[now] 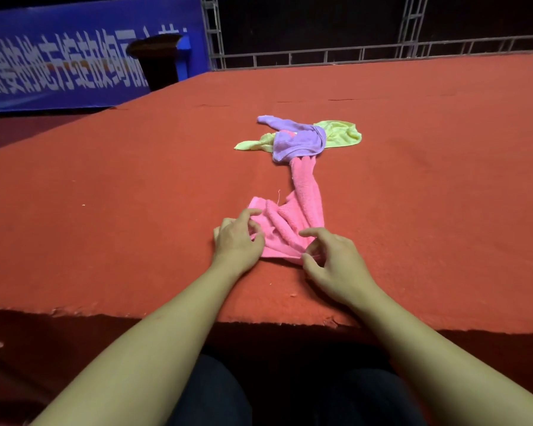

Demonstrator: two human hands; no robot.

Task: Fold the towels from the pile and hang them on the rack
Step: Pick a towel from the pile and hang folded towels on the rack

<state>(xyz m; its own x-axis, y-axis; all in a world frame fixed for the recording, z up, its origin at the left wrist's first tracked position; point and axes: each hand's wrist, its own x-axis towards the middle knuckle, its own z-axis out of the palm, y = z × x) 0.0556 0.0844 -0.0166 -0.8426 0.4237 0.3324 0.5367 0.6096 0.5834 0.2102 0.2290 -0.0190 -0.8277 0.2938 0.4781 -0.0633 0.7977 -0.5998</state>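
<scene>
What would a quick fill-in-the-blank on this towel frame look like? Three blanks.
1. Both hands, left hand and right hand, touch the near end of the ____ terry towel.
2. Its far end runs under the ____ terry towel.
3. The crumpled yellow cloth towel lies ____ the purple one.

Missing words: pink; purple; under

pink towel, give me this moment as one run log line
stage: pulling from pile | pink towel: far end under purple towel | left hand: pinching near corner | right hand: pinching near edge | rack: not in view
</scene>
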